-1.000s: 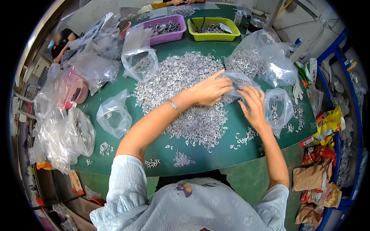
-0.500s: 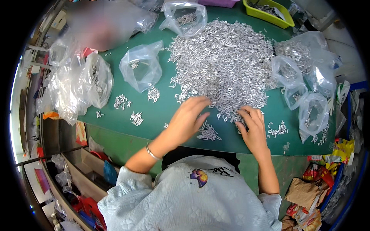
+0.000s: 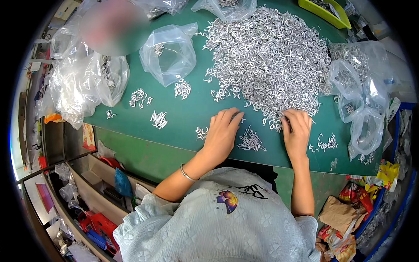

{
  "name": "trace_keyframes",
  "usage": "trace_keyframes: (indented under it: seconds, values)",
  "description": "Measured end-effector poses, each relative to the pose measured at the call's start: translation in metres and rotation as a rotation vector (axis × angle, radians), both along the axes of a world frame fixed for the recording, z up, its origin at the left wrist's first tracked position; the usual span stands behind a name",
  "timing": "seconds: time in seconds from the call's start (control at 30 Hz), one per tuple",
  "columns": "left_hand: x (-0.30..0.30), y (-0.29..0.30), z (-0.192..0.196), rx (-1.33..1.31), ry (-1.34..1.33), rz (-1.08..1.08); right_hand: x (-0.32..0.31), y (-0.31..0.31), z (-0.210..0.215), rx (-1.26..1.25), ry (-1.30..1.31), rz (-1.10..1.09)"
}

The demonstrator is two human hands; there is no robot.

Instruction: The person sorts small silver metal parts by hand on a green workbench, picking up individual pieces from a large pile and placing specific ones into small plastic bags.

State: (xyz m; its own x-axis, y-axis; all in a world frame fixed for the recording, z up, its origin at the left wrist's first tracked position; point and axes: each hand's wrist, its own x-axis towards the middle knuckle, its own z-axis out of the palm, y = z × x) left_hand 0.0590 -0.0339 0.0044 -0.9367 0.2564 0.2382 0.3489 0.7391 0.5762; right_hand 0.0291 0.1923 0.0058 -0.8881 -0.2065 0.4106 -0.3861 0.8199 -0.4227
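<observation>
A large heap of small silvery metal hooks and loops (image 3: pixel 266 61) covers the middle of the green table (image 3: pixel 183 118). My right hand (image 3: pixel 297 131) is at the heap's near edge, fingers bent and thumb drawn in among the small parts; what it pinches is hidden. Left of it, my left hand (image 3: pixel 221 133) hovers just off the heap, fingers curled together, with any small piece in them too small to make out. Between the hands lies a small pile of straight metal pins (image 3: pixel 251 139). A few curved pieces (image 3: pixel 201 133) rest beside my left hand.
Small sorted piles (image 3: pixel 182 88) lie to the left, another pile of curved pieces (image 3: pixel 325 142) to the right. An open plastic bag (image 3: pixel 169 56) stands behind the left piles. More filled bags (image 3: pixel 365 131) line the right edge. A yellow-green tray (image 3: pixel 327 13) is at the far right.
The view has shifted. My left hand has drawn back from the heap, its fingers and thumb closer together. My right hand stays at the near edge, its fingers still bent.
</observation>
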Motion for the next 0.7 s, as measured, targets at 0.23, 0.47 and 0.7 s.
trace_keyframes:
  seconds: [0.23, 0.47, 0.7]
  values:
    - [-0.012, 0.001, -0.015, 0.070, -0.043, 0.019, 0.001, 0.011, -0.010, -0.451, -0.146, -0.254]
    - [-0.025, 0.019, -0.002, 0.426, -0.054, 0.101, -0.016, 0.018, -0.003, -0.467, -0.187, -0.198]
    - [-0.019, 0.009, 0.000, 0.218, -0.058, -0.028, -0.006, 0.016, 0.008, -0.158, -0.042, -0.256]
